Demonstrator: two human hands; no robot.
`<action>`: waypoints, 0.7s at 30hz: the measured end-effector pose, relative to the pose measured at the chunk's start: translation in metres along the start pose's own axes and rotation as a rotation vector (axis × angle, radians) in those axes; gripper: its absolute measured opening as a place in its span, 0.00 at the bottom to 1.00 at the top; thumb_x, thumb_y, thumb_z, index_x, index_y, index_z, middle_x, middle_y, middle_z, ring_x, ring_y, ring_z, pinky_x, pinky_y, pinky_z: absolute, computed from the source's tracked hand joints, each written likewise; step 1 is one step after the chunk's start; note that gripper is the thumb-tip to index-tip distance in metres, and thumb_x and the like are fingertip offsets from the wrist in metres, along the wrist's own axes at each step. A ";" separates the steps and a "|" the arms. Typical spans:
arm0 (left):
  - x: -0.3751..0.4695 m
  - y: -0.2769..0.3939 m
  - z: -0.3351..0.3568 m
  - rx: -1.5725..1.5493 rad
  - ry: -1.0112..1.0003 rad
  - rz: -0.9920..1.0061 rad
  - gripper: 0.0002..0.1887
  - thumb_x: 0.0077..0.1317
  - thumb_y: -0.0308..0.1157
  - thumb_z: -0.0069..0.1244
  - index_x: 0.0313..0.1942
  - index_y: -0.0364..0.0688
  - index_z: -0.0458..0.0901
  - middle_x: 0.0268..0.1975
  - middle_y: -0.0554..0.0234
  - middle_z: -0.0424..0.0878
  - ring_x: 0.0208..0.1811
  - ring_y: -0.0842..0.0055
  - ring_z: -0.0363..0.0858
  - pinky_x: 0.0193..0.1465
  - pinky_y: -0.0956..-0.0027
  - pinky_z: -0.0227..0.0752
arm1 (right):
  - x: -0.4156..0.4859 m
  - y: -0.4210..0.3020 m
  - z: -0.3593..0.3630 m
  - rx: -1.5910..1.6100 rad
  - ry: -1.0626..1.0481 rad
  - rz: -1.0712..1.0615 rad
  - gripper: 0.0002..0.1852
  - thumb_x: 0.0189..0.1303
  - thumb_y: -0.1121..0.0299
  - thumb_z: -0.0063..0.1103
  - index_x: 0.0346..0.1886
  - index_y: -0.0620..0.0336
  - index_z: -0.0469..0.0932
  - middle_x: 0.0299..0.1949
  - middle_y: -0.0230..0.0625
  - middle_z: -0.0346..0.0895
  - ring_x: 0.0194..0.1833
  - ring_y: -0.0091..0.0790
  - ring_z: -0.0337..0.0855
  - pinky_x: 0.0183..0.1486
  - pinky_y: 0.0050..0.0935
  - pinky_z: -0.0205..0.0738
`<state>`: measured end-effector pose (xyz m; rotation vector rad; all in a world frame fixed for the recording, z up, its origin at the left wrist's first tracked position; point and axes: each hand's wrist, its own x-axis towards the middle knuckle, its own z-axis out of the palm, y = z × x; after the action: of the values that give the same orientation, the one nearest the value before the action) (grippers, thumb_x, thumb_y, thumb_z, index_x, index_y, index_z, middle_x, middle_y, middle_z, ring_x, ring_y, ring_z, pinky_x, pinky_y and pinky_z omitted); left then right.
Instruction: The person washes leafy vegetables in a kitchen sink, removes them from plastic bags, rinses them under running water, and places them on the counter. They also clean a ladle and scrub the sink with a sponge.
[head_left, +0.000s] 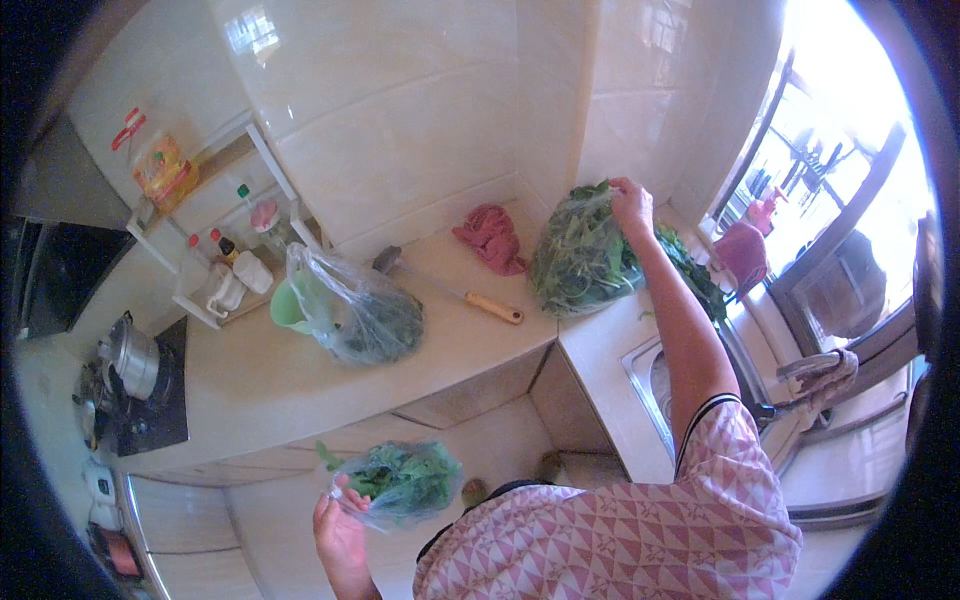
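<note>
My left hand (342, 521) grips the gathered mouth of a clear plastic bag of leafy greens (405, 480), held in front of the counter. At the far corner of the counter, my right hand (632, 208) pinches the top of a larger clear plastic bag stuffed with leafy greens (581, 255). Beside it, loose leafy greens (694, 274) lie along the sink side, partly hidden by my right forearm. Another knotted plastic bag with dark greens (382, 319) rests on the counter to the left, against a light green plastic container (292, 304).
A ladle with a wooden handle (491, 306) and a crumpled red cloth (491, 238) lie on the counter (300, 397). A sink (654, 382) is at right, below the window. At left stand a rack (217, 169) with bottles and a metal pot (136, 360) on a cooktop.
</note>
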<state>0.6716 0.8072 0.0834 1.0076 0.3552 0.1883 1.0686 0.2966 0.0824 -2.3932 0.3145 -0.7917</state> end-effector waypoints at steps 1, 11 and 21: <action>0.000 0.003 0.000 -0.007 -0.003 0.006 0.25 0.64 0.38 0.47 0.55 0.27 0.70 0.34 0.55 0.76 0.35 0.71 0.74 0.50 0.62 0.67 | -0.002 -0.008 -0.005 0.127 0.048 -0.030 0.15 0.49 0.71 0.56 0.42 0.55 0.83 0.36 0.44 0.82 0.41 0.45 0.83 0.47 0.36 0.75; 0.001 0.057 -0.001 -0.136 -0.220 0.060 0.33 0.61 0.42 0.52 0.59 0.25 0.67 0.35 0.53 0.76 0.35 0.69 0.76 0.50 0.57 0.73 | -0.066 -0.136 -0.097 0.805 -0.115 -0.163 0.18 0.51 0.82 0.52 0.46 0.60 0.81 0.32 0.26 0.75 0.33 0.17 0.73 0.37 0.17 0.70; 0.010 0.072 0.021 -0.203 -0.418 -0.146 0.43 0.56 0.44 0.57 0.63 0.25 0.58 0.51 0.39 0.75 0.50 0.57 0.78 0.58 0.50 0.69 | -0.227 -0.282 -0.069 0.644 -0.606 -0.541 0.20 0.42 0.84 0.53 0.42 0.61 0.80 0.40 0.38 0.78 0.44 0.33 0.79 0.45 0.28 0.73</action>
<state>0.6892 0.8319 0.1527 0.7925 0.0255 -0.1173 0.8569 0.5777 0.1910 -1.9592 -0.7463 -0.2699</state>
